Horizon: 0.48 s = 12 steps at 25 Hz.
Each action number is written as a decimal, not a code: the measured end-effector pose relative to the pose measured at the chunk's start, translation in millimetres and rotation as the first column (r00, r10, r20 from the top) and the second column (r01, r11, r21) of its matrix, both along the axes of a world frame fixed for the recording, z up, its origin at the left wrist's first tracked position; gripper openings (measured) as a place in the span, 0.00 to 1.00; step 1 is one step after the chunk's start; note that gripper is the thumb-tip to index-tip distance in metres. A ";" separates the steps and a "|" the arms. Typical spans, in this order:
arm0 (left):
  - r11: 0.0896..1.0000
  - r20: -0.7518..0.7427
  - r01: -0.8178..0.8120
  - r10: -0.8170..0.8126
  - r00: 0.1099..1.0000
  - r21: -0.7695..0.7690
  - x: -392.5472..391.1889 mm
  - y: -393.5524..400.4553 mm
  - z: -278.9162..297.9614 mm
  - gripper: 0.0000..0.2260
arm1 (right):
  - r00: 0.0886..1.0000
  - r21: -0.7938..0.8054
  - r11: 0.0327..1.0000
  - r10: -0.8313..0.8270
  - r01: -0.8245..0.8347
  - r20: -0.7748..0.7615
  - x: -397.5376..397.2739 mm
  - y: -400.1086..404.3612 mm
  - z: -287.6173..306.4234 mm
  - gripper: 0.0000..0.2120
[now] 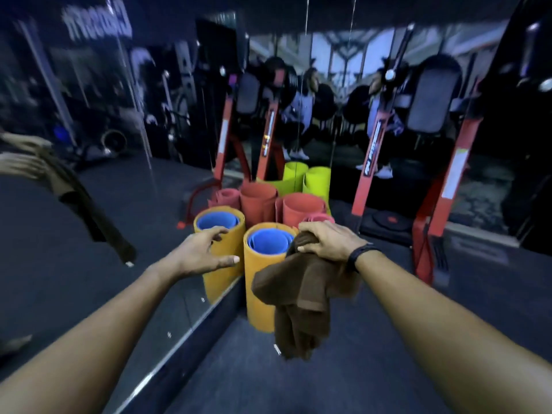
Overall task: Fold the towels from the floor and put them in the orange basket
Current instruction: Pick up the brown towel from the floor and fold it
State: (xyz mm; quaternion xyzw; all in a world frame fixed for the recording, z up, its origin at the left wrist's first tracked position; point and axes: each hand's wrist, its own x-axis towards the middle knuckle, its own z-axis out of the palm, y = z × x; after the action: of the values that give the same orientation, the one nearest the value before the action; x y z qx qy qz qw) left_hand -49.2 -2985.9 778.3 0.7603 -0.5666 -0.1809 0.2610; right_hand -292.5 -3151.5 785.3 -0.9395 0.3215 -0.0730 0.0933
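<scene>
Both arms reach toward rolled mats
Right hand (328,240) grips a hanging brown towel (301,297); left hand (203,252) hovers spread, empty, near orange mat (260,294)

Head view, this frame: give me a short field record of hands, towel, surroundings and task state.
setting: gym corner with mirrored walls and dark floor
right hand: right hand grips a crumpled brown cloth towel, which hangs unfolded in the air
left hand: left hand reaches forward, fingers spread, holding nothing
nearby: upright rolled orange foam mat with a blue one inside; red rolled mats and lime-green rolled mats behind it
orange basket: not in view
task state: towel picked up, not yet folded
</scene>
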 end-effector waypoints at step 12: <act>0.895 0.222 -0.292 0.377 0.899 -0.338 1.6 182.8 214.3 0.33 | 0.915 -0.375 0.869 0.387 -0.322 0.111 50.3 114.2 228.1 0.11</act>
State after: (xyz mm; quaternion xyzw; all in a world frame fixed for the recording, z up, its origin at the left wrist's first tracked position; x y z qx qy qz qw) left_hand -47.5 -2803.1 992.6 0.8171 -0.4778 0.0643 0.3161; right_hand -242.2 -3037.2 1013.4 -0.9732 0.1147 -0.1962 -0.0338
